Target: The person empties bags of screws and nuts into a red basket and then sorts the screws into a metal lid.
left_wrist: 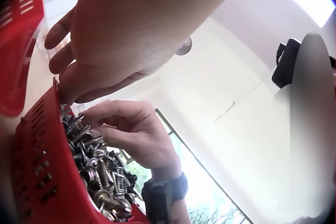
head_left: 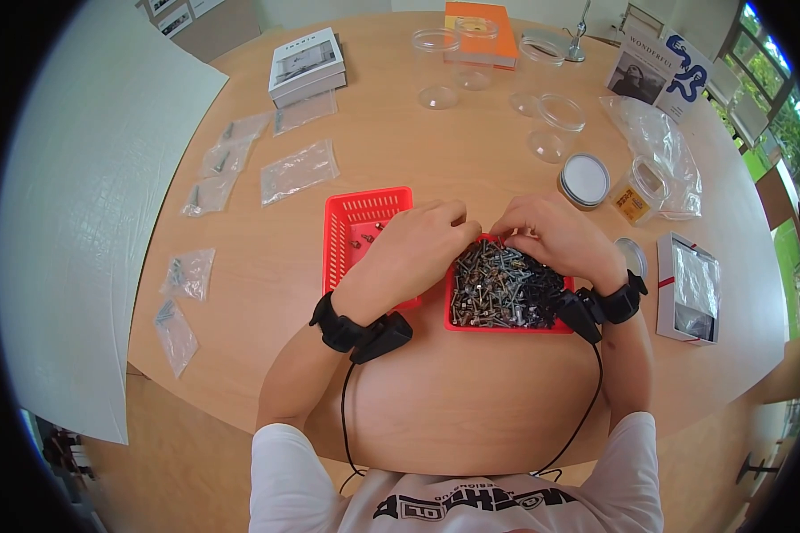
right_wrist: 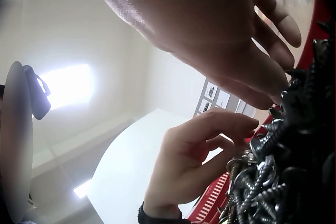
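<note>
A red basket point(head_left: 508, 330) full of loose metal screws point(head_left: 493, 289), with black ones at its right side, stands before the person. At its back left corner the left hand point(head_left: 418, 249) reaches over the rim, its fingers loosely bent. From the right, the right hand point(head_left: 560, 238) dips its fingertips among the screws at the back edge. In the left wrist view the right hand point(left_wrist: 139, 137) has thumb and forefinger close to the screws point(left_wrist: 102, 174). The right wrist view has the left hand point(right_wrist: 184, 155) similarly bent near them. Neither hand visibly grips a screw; some fingertips are hidden.
Left of the screws, a second red basket point(head_left: 336, 240) holds a few small pieces, partly under the left forearm. Small plastic bags point(head_left: 299, 171) lie farther left. Clear jars point(head_left: 547, 147), a round tin point(head_left: 585, 180) and an open box point(head_left: 689, 289) stand behind and right.
</note>
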Tool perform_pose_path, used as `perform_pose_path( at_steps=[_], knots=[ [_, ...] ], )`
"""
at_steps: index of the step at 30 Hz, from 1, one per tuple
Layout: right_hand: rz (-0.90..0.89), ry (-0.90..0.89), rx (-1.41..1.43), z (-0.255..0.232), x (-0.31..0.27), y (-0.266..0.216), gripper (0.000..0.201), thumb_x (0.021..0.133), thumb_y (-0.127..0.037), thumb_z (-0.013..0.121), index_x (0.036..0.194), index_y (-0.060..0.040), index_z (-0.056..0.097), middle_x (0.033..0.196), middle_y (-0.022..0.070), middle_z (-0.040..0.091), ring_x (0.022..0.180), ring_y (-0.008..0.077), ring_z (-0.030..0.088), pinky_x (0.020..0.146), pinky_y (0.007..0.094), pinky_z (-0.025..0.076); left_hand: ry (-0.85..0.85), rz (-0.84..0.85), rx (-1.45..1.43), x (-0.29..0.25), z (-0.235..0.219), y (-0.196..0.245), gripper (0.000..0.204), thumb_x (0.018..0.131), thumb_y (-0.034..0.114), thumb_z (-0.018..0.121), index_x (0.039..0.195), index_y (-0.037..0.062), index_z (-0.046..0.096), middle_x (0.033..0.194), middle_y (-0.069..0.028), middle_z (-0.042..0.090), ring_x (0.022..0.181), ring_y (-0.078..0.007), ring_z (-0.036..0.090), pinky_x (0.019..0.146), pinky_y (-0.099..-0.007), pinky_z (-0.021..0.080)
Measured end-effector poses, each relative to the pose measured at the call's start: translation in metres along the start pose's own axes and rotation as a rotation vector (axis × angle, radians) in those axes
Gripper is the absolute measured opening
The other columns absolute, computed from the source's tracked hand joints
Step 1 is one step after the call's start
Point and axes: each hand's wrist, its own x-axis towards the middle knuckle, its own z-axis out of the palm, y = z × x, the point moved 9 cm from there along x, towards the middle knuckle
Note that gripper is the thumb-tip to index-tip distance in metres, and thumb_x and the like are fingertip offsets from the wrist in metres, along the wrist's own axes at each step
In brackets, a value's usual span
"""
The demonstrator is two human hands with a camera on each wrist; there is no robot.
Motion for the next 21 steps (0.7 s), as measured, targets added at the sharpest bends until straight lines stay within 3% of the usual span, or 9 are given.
perform_pose_path(
  at_steps=[9, 21],
  knots=[
    [0.002, -0.016, -0.087, 0.0021, 0.0022, -0.0072, 0.011, 0.083, -0.004, 0.068, 0.093, -0.0014, 0.069, 0.088, 0.0122, 0.067, 0.087, 0.0328, 0.064, 0.078, 0.0400, 0.051, 0.117, 0.025, 0.103, 0.0015, 0.0031, 0.0048, 0.015, 0.081, 0.007, 0.064, 0.095, 0.0013, 0.067, 0.092, -0.0111, 0.062, 0.086, -0.0295, 0.065, 0.071, -0.0395, 0.054],
    [0.098, -0.028, -0.009, 0.0037, 0.0024, -0.0027, 0.011, 0.078, -0.004, 0.068, 0.087, 0.0008, 0.065, 0.080, 0.0121, 0.066, 0.075, 0.0264, 0.066, 0.071, 0.0356, 0.053, 0.074, 0.002, 0.016, 0.0015, 0.0071, 0.0010, 0.012, 0.083, 0.007, 0.063, 0.093, 0.0021, 0.068, 0.096, -0.0127, 0.060, 0.087, -0.0317, 0.065, 0.073, -0.0416, 0.054]
  ],
)
